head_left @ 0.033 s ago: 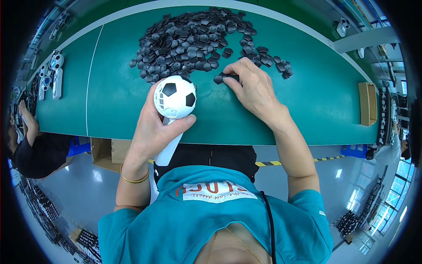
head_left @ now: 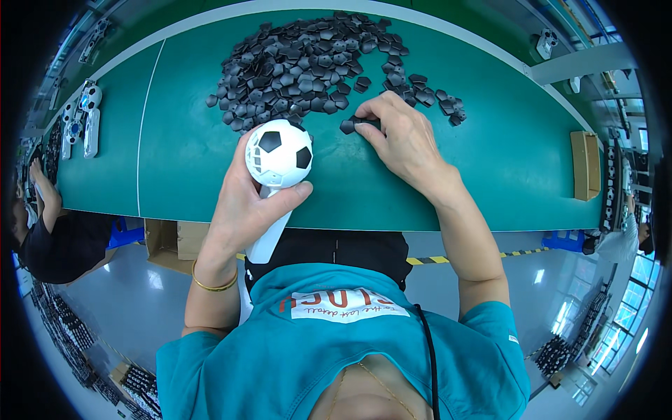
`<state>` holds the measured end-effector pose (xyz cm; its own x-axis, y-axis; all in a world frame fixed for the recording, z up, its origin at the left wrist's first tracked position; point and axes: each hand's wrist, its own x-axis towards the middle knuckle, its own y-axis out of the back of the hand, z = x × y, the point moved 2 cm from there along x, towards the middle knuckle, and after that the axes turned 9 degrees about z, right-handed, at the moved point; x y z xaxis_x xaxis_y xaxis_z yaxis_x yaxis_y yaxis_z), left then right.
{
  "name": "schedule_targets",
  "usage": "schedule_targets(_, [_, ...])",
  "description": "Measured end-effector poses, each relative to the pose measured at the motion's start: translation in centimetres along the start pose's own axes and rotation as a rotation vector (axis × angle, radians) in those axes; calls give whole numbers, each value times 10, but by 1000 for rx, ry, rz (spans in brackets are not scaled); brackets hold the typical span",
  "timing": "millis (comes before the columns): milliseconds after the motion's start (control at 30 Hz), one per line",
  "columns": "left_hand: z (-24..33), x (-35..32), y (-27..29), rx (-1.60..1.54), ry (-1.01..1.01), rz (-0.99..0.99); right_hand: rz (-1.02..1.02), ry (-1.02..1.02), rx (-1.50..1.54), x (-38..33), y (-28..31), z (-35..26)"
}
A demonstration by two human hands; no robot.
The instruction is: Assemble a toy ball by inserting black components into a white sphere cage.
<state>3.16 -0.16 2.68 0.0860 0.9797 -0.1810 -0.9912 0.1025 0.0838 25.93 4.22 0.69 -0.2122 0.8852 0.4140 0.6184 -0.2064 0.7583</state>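
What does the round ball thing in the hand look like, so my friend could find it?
Start at the big green table with the heap of small dark pieces. Just below the heap, the left hand holds up a handheld fan by its white handle. Its round head looks like a football, white with black patches, the only white ball among all the dark pieces.

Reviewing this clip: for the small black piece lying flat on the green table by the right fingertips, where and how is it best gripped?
Probably by its outer edges, pinched from above. The small black piece lies flat on the green table, so only its rim is free. It sits apart from the pile of black pieces, with room around it. The right hand already reaches it from the near side; the left hand holds the football-patterned device.
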Motion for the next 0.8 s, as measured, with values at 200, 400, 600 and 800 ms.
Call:
schedule_targets(200, [-6,3,-1,-20,0,15,-139,-247,207,5,2,4])
schedule_targets(400, [-7,8,-6,-67,24,30,-93,-406,537,-3,-2,10])
schedule_targets(600, [2,11,-13,-187,85,-8,-170,-541,870,-7,19,-23])
schedule_targets(800, [-9,11,-18,-101,-98,-42,-85,-348,896,-4,25,-53])
